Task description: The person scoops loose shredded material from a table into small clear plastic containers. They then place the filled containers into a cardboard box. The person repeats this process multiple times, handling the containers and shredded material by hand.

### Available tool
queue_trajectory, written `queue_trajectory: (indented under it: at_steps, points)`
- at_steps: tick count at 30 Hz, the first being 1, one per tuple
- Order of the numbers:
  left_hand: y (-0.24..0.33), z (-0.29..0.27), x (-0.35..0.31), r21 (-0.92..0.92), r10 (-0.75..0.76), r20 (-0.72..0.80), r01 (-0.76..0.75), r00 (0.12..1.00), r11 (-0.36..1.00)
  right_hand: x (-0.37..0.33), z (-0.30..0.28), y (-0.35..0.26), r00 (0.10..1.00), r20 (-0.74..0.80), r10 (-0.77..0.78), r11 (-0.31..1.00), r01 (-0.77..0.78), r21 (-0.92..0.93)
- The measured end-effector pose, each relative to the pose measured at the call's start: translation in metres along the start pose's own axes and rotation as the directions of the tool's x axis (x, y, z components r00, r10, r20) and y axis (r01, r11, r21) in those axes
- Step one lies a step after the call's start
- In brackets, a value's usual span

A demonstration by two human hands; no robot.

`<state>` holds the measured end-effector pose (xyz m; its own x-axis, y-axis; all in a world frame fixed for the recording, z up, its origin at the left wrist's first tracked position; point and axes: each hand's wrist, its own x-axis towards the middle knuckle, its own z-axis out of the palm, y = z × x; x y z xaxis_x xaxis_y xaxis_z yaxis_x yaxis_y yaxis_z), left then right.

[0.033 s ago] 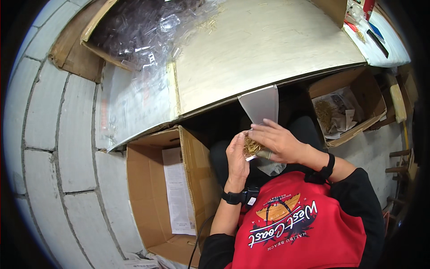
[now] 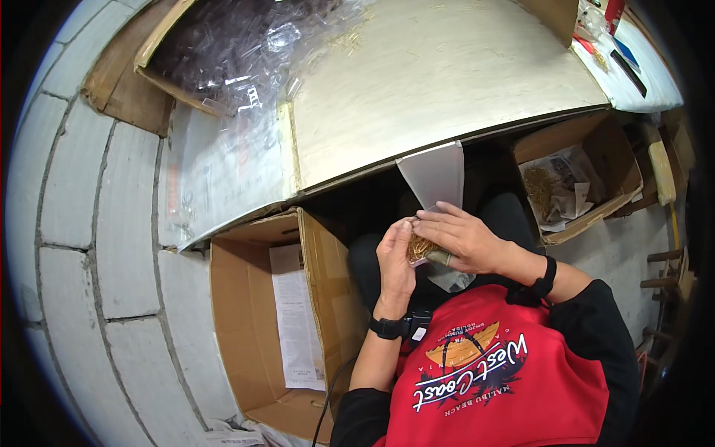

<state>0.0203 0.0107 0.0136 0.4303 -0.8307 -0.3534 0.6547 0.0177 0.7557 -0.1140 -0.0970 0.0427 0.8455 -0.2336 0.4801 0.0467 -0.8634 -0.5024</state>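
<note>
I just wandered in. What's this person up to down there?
Someone seated at a worktable has a small bunch of thin golden pieces between both hands. The left fingers are at its left side, while the right fingers reach over its top. Just beyond them, a translucent panel slopes down from the table edge. Clear plastic pieces lie heaped on the table's left, and open cardboard boxes stand on either side.

Left hand (image 2: 396, 257) holds gold bits (image 2: 421, 249), right hand (image 2: 471, 240) laid against them, near the table (image 2: 447, 82) edge; open cardboard box (image 2: 328, 268) lower left, clear plastic pieces (image 2: 238, 56) upper left.
</note>
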Motion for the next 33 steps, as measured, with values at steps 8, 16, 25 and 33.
queue_trajectory:
  at_steps: [8,16,25,33]
  points:
    - [-0.022,-0.011,0.007,0.077,0.067,-0.016,-0.066,0.998,0.995,0.002,-0.004,0.008,0.99,-0.111,0.088,0.991,-0.076,0.107]
    - [-0.013,-0.004,0.002,-0.08,-0.044,-0.003,0.043,0.999,0.996,0.003,-0.001,0.005,0.998,0.061,0.014,1.0,-0.016,0.026]
    - [-0.014,-0.003,0.001,-0.013,0.015,-0.047,-0.015,0.999,1.0,-0.002,0.002,0.007,0.996,-0.023,0.085,0.986,-0.08,0.149]
    - [-0.019,-0.008,-0.002,-0.101,0.034,0.037,-0.03,0.999,0.994,-0.001,0.003,-0.004,0.948,0.296,0.119,0.981,-0.065,-0.185]
